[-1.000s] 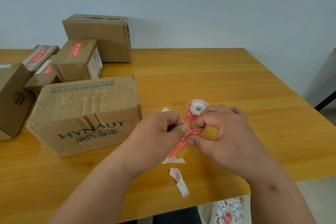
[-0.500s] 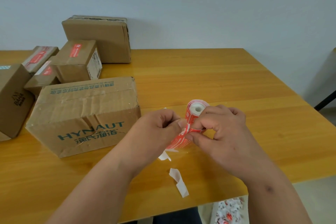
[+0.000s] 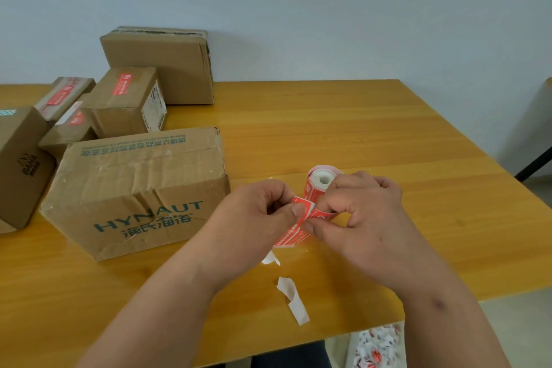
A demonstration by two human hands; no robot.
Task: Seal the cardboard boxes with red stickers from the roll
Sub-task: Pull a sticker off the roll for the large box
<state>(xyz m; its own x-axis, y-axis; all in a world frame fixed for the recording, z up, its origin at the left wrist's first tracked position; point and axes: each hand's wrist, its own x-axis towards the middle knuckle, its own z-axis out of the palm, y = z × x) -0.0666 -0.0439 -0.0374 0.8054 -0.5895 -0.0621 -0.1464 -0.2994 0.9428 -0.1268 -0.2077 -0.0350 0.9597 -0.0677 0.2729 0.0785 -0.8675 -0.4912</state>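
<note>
Here, in the head view, both hands work just in front of the sticker roll (image 3: 321, 185), which stands on its end on the desk (image 3: 373, 134) with its white core facing up. The left hand (image 3: 257, 218) pinches the free end of the red sticker strip (image 3: 301, 219) between thumb and forefinger, and the right hand (image 3: 363, 218) pinches the same strip just beside it, close to the roll, its other fingers curled near the roll's side. The strip bends between the two grips and its loose tail hangs down in front of the roll toward the desk. The step in hand looks like freeing one sticker from the strip, by peeling or tearing; which of the two I cannot tell. Two white backing scraps (image 3: 294, 299) lie on the desk in front of the roll, nearer the person. Left of the roll, and near it, sits the large HYNAUT box (image 3: 140, 191), whose top shows no red sticker, so it is probably the next box to seal. Behind that box, farther left of the roll, smaller boxes (image 3: 128, 98) already carry red stickers on their tops. The next move calls for separating the sticker cleanly without creasing it or letting it stick to itself, then carrying it left of the roll to the large box's top seam.
</note>
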